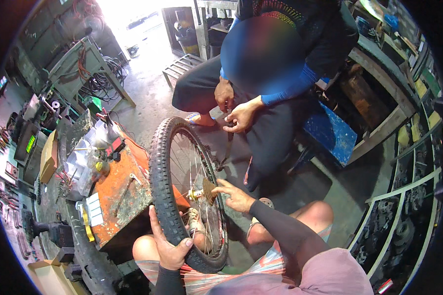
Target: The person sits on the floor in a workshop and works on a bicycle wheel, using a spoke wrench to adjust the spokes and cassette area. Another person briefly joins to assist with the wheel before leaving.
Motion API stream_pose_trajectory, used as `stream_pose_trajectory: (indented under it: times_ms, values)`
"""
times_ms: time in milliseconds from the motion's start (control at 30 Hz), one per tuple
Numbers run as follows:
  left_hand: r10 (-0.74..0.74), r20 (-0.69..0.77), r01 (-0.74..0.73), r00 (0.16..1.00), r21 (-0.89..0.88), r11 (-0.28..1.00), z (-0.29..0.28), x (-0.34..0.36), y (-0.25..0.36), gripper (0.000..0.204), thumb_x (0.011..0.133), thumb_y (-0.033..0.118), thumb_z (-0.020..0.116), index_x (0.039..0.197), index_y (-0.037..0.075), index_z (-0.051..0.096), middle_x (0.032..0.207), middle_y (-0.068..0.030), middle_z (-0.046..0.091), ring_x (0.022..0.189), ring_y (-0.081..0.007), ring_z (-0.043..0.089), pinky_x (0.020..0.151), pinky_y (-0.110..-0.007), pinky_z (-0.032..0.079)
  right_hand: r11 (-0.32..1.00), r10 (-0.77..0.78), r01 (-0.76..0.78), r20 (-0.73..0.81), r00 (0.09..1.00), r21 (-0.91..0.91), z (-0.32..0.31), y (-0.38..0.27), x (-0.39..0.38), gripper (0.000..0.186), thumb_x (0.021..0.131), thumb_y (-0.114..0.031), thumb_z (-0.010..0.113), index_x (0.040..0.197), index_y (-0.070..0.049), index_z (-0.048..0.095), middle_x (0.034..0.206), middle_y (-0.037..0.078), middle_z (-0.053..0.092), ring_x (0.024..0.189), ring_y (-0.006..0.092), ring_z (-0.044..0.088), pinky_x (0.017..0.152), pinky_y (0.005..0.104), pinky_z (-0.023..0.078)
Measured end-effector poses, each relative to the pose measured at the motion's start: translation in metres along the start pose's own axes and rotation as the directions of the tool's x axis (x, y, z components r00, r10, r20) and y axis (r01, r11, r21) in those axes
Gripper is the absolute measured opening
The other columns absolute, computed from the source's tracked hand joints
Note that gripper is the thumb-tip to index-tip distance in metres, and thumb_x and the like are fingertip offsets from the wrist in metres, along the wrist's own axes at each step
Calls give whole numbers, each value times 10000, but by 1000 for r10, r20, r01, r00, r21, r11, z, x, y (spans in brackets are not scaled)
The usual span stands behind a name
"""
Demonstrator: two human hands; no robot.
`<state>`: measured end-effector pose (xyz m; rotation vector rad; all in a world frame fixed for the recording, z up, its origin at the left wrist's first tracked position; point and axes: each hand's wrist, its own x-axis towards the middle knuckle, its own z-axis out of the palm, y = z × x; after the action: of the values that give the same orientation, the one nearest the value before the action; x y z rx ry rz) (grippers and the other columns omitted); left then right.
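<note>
Our left hand grasps the knobbly tyre at its near left edge, thumb over one side and fingers along the other, while our right hand is unclenched, its extended fingers touching the cassette on the right side of the bicycle wheel. Working from the left, we have a digital display lit green, then an open-topped cardboard box beside a cluttered bench. Next comes an orange tabletop, its paint badly worn, with an open-ended wrench lying on it and a red object toward its far end. Coiled dark cables hang from a metal frame farther off. Right of the tabletop, the wheel stands tilted in front of us, between our knees, its near edge close to our lap. Beyond it and slightly right, a seated co-worker in dark trousers holds a dark, slender item in both hands; we cannot tell whether it is a chain or a tool. To the co-worker's right is a scuffed blue panel, next to a wooden frame, and at the far right stand metal shelves full of dark parts.
</note>
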<state>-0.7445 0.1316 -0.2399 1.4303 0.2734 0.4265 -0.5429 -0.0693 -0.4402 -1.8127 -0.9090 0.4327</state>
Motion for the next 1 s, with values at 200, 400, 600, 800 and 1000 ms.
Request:
stream_pose_trajectory:
  times_ms: [200,400,600,800,1000]
  values:
    - [-27,-1,28,1000,9,1000,10,3,-1,1469,679,445,1019,1760,134,75,1517,-151,528,1315,-293,621,979,-399,629,836,513,-458,-135,847,302,-19,35,28,443,1032,-267,610,1438,-94,648,1446,264,638,1260,353,669,1035,443,550]
    - [-11,5,11,1000,-3,1000,11,0,-1,1458,686,418,1019,1757,119,76,1501,-155,541,1310,-285,623,964,-406,637,452,764,-847,370,529,280,5,13,62,966,1045,-803,394,1567,2,501,1253,338,715,1111,323,734,906,436,580]
    - [-14,-13,14,1000,-5,1000,2,-1,-2,1441,700,400,1013,1756,122,74,1499,-156,537,1315,-274,619,975,-396,630,960,138,-151,71,988,235,-3,26,21,843,854,32,568,1674,-43,382,1614,155,542,1511,240,478,1238,349,372]
    - [109,62,-105,992,-64,992,5,3,-23,1367,759,267,985,1757,134,60,1436,-130,557,1140,-227,646,969,-373,579,742,633,-655,174,754,141,-1,66,43,1061,988,-899,384,1413,47,606,1099,198,764,901,301,748,747,410,594]
    - [153,143,-164,978,67,984,26,0,-1,1295,787,371,988,1740,16,185,1676,-165,399,1457,-285,474,1206,-411,399,468,737,-832,389,553,298,-1,70,59,713,1060,-721,485,955,-59,728,772,115,694,666,225,661,637,430,544]
